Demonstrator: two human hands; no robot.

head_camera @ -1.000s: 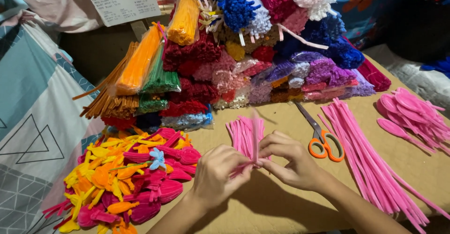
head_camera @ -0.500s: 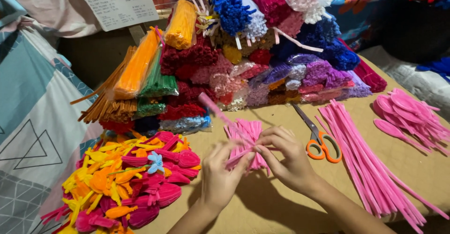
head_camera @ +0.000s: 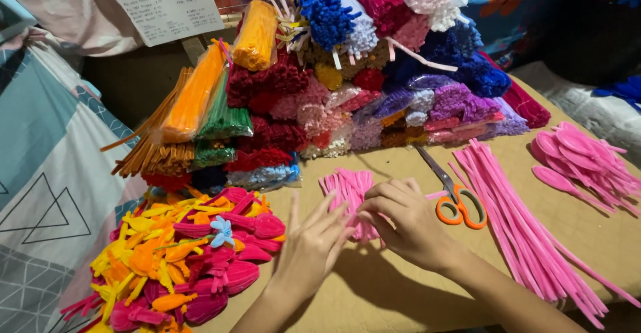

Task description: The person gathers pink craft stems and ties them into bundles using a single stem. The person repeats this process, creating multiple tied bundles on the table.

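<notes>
A short bundle of pink pipe cleaners lies on the brown cardboard tabletop. My right hand curls over the bundle's near end and pinches it between fingertips and thumb. My left hand is beside it with fingers spread, fingertips just touching the bundle's lower left edge and holding nothing. Orange-handled scissors lie right next to my right hand.
Long pink pipe cleaners lie to the right, with pink looped petal shapes beyond them. A heap of pink, yellow and orange shaped pieces sits at the left. Stacked packs of coloured pipe cleaners fill the back. Patterned cloth hangs left.
The pink bundle, held up and twisted between both hands before, now lies flat on the table. My left hand has let go and spread its fingers; the right still pinches it.
</notes>
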